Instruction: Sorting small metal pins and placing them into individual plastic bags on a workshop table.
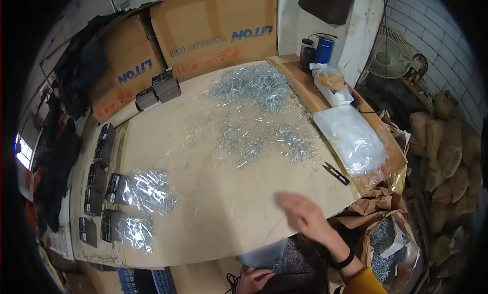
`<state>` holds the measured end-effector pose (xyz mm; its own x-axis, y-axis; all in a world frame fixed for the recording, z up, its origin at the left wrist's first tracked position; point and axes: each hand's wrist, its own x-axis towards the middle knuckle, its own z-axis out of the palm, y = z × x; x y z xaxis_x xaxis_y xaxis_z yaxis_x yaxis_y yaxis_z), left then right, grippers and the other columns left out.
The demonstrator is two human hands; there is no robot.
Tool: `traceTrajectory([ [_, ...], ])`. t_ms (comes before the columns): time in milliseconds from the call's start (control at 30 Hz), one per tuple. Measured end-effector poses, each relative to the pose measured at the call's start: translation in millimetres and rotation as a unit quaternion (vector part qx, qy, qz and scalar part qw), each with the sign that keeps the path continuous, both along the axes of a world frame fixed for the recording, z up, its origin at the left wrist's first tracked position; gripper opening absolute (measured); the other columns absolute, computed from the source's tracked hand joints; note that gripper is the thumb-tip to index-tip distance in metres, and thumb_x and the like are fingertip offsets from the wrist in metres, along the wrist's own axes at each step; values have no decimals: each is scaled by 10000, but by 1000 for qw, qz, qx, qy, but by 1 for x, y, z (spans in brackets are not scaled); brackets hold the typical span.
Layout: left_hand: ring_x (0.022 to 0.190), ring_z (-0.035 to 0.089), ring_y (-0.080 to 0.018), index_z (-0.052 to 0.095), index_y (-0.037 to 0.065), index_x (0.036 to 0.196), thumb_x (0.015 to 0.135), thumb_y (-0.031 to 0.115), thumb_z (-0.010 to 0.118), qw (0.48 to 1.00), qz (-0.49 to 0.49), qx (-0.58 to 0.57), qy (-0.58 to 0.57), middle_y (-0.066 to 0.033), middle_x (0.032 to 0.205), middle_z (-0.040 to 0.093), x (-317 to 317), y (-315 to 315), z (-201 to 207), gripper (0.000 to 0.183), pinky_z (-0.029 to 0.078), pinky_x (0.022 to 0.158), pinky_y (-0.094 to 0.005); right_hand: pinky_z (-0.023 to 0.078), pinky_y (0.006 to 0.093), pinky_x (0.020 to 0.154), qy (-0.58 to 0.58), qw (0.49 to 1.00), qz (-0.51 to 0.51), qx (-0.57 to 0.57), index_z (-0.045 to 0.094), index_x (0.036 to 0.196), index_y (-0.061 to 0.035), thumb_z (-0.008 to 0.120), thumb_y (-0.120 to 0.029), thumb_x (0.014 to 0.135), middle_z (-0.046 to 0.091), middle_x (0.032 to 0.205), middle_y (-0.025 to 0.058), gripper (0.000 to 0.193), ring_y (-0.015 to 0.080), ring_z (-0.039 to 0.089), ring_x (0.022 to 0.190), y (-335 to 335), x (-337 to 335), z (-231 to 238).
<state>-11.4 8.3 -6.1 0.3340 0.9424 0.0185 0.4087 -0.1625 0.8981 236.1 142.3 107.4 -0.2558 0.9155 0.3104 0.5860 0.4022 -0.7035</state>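
My right hand (305, 216), with a dark band at the wrist, is over the near right part of the worktable (203, 202). Motion smears its fingers, and I see no object in it. Low at the table's front edge is my left hand (255, 281), partly hidden by dark clothing. It is beside a bluish translucent plastic container (264, 254), and its fingers do not show clearly. Small shiny metal pins lie in a large pile (251, 85) at the far side and in looser heaps (244, 141) mid-table. Black-handled thread snips (336, 173) rest near the right edge.
Clear bags of pins (150, 191) with dark header cards lie left, near stacks of dark cards (103, 145). Plastic bags (352, 139) lie right. Cardboard boxes (213, 29) stand behind. A paper sack (391, 243) of pins is at lower right.
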Motion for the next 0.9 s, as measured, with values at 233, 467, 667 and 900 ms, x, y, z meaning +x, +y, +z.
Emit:
traceTrajectory([
  [233,859,685,-225,727,61,949,863,164,724,996,-20,-87,3,-92,943,724,5,1,15,134,528,788,-302,386,430,1085,-229,952,-186,80,528,1300,15,635,-224,894,485,1384,235,484,404,446,1297,37,36,-22],
  [467,864,681,-253,735,76,943,858,167,719,993,-3,-119,23,-101,950,722,2,2,26,126,529,788,-327,409,405,1074,-58,994,90,-3,555,1273,11,573,14,842,530,1357,177,431,335,497,1271,3,0,-15],
  [667,868,667,-276,738,60,885,841,131,717,996,1,-87,-13,-104,894,720,4,5,34,87,513,822,-355,397,407,1090,-48,999,17,19,620,1193,-4,535,104,777,600,1271,145,438,321,509,1258,10,-7,-12],
  [900,679,630,-175,750,103,833,747,150,817,988,-47,131,63,-15,808,721,0,3,-8,119,518,682,-287,377,465,1088,-50,995,63,62,611,1184,4,565,105,732,575,1294,151,465,331,514,1239,17,-19,-15],
])
